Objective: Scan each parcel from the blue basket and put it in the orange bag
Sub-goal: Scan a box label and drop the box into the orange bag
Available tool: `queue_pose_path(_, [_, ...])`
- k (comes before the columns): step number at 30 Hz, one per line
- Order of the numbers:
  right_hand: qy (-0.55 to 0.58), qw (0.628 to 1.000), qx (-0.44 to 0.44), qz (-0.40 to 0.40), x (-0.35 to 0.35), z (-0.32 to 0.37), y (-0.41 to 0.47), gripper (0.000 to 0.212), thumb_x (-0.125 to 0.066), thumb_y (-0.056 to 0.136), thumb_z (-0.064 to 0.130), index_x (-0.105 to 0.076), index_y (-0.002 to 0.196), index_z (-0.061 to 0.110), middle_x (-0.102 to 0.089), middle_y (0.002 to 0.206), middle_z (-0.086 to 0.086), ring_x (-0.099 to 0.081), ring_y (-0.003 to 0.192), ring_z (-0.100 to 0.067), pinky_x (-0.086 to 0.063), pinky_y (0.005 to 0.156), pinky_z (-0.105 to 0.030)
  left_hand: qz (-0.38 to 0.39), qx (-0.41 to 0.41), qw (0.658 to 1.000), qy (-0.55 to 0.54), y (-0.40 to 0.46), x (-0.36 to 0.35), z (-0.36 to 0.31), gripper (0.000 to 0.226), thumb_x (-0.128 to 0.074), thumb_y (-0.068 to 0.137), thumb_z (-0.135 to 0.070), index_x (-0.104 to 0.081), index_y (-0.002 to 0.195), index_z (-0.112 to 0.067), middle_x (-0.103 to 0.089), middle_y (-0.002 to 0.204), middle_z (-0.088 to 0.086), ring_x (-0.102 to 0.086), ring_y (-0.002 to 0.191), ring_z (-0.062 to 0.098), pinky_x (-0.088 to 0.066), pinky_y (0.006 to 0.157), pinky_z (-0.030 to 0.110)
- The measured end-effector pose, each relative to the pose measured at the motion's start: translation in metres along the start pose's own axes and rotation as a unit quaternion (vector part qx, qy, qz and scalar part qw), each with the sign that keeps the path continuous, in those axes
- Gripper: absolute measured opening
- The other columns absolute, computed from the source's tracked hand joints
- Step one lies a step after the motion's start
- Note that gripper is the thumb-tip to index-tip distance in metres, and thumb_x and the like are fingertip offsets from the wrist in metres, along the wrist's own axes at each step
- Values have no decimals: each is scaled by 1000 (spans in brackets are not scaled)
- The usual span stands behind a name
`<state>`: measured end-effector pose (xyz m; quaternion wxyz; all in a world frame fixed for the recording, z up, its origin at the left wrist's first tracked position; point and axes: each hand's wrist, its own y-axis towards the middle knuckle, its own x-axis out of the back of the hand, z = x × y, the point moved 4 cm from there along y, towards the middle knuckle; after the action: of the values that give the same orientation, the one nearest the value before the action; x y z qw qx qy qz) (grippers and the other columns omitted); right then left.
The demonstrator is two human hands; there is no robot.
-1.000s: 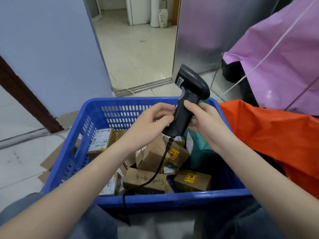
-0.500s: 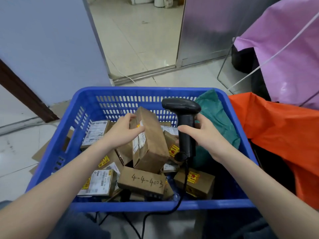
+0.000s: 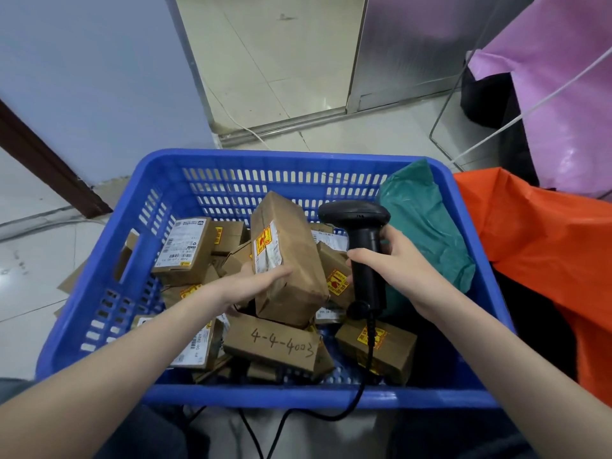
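Left hand (image 3: 246, 288) is gripping a brown paper parcel (image 3: 286, 260) from the side, thumb lying across its near face just under the white label, the other fingers going behind it out of sight. The parcel is standing on end, tilted, its lower end sitting among the other boxes; a yellow-and-red sticker is showing beside the label.

Right hand (image 3: 394, 261) is wrapping round the handle of a black scanner (image 3: 362, 246), fingers curled across the front of the grip. The scanner is standing upright just to the right of the parcel, its head pointing left toward the parcel's top. Its black cable (image 3: 364, 385) is running down from the handle base, over the near rim and out of the basket.

Both are being held inside the blue basket (image 3: 298, 397), which is sitting on a pale tiled floor (image 3: 33, 270). Inside it are lying more cardboard boxes: one marked "4-4-4003" (image 3: 275, 344) near the front, one with a large white label (image 3: 185, 248) at left, and a green plastic mailer (image 3: 427, 226) leaning at the right wall.

The orange bag (image 3: 543, 240) is lying just beside the basket's right side. A pink sheet (image 3: 563, 94) is hanging behind it.
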<state>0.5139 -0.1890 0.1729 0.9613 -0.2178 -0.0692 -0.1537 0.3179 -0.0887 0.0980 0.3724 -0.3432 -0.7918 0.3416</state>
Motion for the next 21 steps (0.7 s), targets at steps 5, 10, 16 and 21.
queue_pose_path(5, [1, 1000, -4, 11, -5, -2, 3, 24, -67, 86, 18, -53, 106, 21, -69, 100, -12, -73, 76, -24, -59, 79, -41, -8, -13, 999, -39, 7, -9, 0, 101, -64, 75, -65, -12, 149, -20, -30, 150, 5, -35, 134, 28, -31, 108, 41])
queue_pose_path(10, [19, 1000, -17, 10, -8, -3, 5, 31, -64, 85, 13, -52, 113, 18, -69, 102, -11, -73, 78, -21, -59, 76, -35, -89, -19, 993, -72, 4, -9, -1, 117, -72, 59, -63, -6, 149, -28, -25, 147, 14, -34, 131, 33, -34, 100, 36])
queue_pose_path(16, [50, 998, -26, -13, -13, -5, 7, 20, -62, 83, 18, -57, 99, 28, -63, 112, -12, -64, 102, -28, -49, 96, -47, -237, -194, 949, 76, -32, -10, -22, 118, -74, 67, -52, 9, 149, -31, -19, 139, 6, -25, 134, 30, -34, 106, 46])
queue_pose_path(21, [149, 988, -26, -14, -21, 0, 7, 24, -56, 89, 10, -56, 110, 22, -66, 98, 0, -62, 87, -13, -49, 74, -28, -279, -326, 894, 125, -68, -18, -34, 117, -73, 62, -59, 11, 142, -44, -22, 124, -7, -40, 121, 18, -44, 97, 41])
